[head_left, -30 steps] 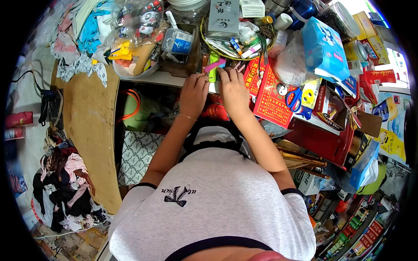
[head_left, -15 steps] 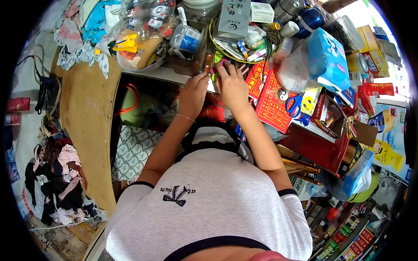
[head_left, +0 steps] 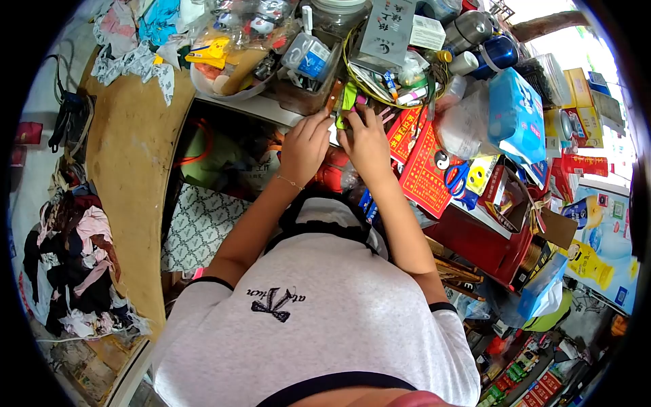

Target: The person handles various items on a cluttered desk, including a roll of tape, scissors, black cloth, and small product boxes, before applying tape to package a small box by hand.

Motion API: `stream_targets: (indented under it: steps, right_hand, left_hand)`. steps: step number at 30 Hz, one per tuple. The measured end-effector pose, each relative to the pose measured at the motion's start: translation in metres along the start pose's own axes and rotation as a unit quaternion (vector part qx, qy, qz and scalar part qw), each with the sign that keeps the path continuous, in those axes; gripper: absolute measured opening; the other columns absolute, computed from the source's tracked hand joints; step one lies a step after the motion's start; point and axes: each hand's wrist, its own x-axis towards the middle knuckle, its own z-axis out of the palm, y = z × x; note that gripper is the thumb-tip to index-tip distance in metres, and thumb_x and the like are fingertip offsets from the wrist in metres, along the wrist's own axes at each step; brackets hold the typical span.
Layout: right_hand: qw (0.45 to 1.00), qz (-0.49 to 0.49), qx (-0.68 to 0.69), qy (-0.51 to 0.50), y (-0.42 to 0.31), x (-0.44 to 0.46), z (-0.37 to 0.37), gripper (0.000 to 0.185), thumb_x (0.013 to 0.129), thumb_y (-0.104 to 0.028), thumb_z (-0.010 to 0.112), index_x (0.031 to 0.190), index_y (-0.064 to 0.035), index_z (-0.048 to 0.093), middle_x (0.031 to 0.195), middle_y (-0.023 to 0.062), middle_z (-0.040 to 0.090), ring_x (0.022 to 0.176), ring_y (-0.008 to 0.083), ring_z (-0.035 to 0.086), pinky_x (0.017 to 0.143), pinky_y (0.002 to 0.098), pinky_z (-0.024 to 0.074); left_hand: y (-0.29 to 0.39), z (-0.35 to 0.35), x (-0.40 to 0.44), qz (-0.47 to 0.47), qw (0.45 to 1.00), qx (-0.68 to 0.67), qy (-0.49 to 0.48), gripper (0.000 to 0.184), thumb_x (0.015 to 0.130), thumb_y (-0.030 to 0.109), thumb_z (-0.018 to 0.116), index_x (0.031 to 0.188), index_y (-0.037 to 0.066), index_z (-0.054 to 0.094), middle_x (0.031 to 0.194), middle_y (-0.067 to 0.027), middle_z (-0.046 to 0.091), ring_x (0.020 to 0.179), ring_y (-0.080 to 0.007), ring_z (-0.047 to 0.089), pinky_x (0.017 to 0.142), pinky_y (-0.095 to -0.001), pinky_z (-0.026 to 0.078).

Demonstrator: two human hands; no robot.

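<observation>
My left hand rests at the front edge of the cluttered table, fingers bent and close together beside a brown wooden handle. Just right of it, my right hand has its fingertips at a bright green item with a pink piece on it. Whether either hand holds anything is hidden under the fingers. Red booklets with printed characters lie right of my right hand, with blue-handled scissors on their far side.
A clear plastic box and a bowl of toys stand at the back left. Behind my hands is a grey box; a blue package stands to the right. Cloth scraps lie beyond the wooden board at left.
The view has turned, shifting the table items rightward. My right hand's fingers have moved at the green item, and the pink piece on it now shows less than a second ago.
</observation>
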Motion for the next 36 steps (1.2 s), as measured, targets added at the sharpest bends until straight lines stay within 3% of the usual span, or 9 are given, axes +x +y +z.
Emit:
stream_targets:
  steps: [7,9,13,17,19,26,28,36]
  right_hand:
    - [0.999,0.002,0.034,-0.023,0.001,0.003,0.003,0.033,0.075,-0.01,0.067,0.106,-0.0041,0.059,0.118,0.0151,0.055,0.101,0.0346,0.054,0.086,0.0414,0.0464]
    - [1.0,-0.025,0.014,0.007,0.002,0.004,0.007,0.029,0.076,-0.01,0.065,0.104,-0.0042,0.06,0.113,0.0154,0.057,0.094,0.0326,0.056,0.082,0.0407,0.0472]
    - [0.999,-0.044,0.003,0.02,-0.001,0.003,0.002,0.031,0.076,-0.01,0.064,0.107,-0.0039,0.06,0.113,0.0153,0.057,0.094,0.0326,0.056,0.081,0.0407,0.0474]
    - [0.997,0.043,-0.011,0.067,-0.002,0.001,-0.016,0.033,0.076,-0.009,0.062,0.109,-0.004,0.06,0.115,0.0144,0.057,0.098,0.0315,0.056,0.082,0.0405,0.0464]
    - [0.993,0.064,-0.104,-0.001,0.008,-0.005,-0.015,0.035,0.075,-0.008,0.061,0.111,-0.0052,0.06,0.116,0.013,0.057,0.1,0.0294,0.056,0.083,0.0389,0.0454]
    - [0.969,0.073,-0.234,-0.016,0.017,-0.008,-0.013,0.013,0.076,-0.009,0.059,0.089,-0.0105,0.06,0.091,0.0044,0.06,0.093,0.0216,0.057,0.08,0.0359,0.04]
    - [0.968,0.074,-0.237,-0.02,0.02,-0.009,-0.015,0.013,0.076,-0.01,0.059,0.089,-0.0103,0.06,0.091,0.0045,0.06,0.092,0.0213,0.058,0.08,0.0361,0.04]
    - [0.972,0.053,-0.225,-0.048,0.017,-0.012,-0.023,0.011,0.077,-0.01,0.058,0.088,-0.0097,0.059,0.09,0.0048,0.059,0.091,0.0208,0.058,0.077,0.0347,0.0419]
  left_hand:
    - [-0.001,-0.006,-0.009,0.003,0.999,0.0,-0.051,0.032,0.078,0.005,0.064,0.109,0.004,0.061,0.115,-0.0109,0.06,0.103,-0.0286,0.058,0.089,-0.0366,0.046]
    - [0.003,-0.006,-0.009,0.006,0.998,0.032,-0.061,0.033,0.078,0.009,0.064,0.111,0.005,0.06,0.118,-0.0106,0.058,0.109,-0.0282,0.055,0.092,-0.0385,0.043]
    - [0.007,-0.003,-0.011,0.011,0.997,0.031,-0.073,0.035,0.078,0.013,0.064,0.112,0.006,0.059,0.121,-0.0096,0.056,0.114,-0.0279,0.052,0.095,-0.0397,0.041]
    - [0.01,-0.002,-0.009,0.024,0.995,0.036,-0.085,0.039,0.078,0.015,0.065,0.116,0.007,0.059,0.122,-0.009,0.056,0.118,-0.0269,0.049,0.097,-0.0403,0.039]
    - [0.012,-0.002,-0.007,0.042,0.994,0.036,-0.091,0.041,0.078,0.015,0.065,0.117,0.007,0.058,0.123,-0.0089,0.056,0.119,-0.0267,0.048,0.098,-0.0406,0.038]
    - [0.02,0.013,0.01,0.075,0.989,0.061,-0.115,0.042,0.079,0.02,0.064,0.118,0.006,0.058,0.126,-0.0079,0.054,0.121,-0.0253,0.045,0.102,-0.0439,0.032]
    - [0.019,0.017,0.008,0.074,0.983,0.076,-0.148,0.042,0.079,0.022,0.063,0.118,0.007,0.058,0.127,-0.0079,0.053,0.123,-0.0243,0.044,0.104,-0.0447,0.03]
    - [0.02,0.02,0.007,0.077,0.987,0.045,-0.133,0.039,0.08,0.02,0.062,0.116,0.007,0.058,0.125,-0.0086,0.055,0.119,-0.0245,0.048,0.102,-0.0431,0.032]
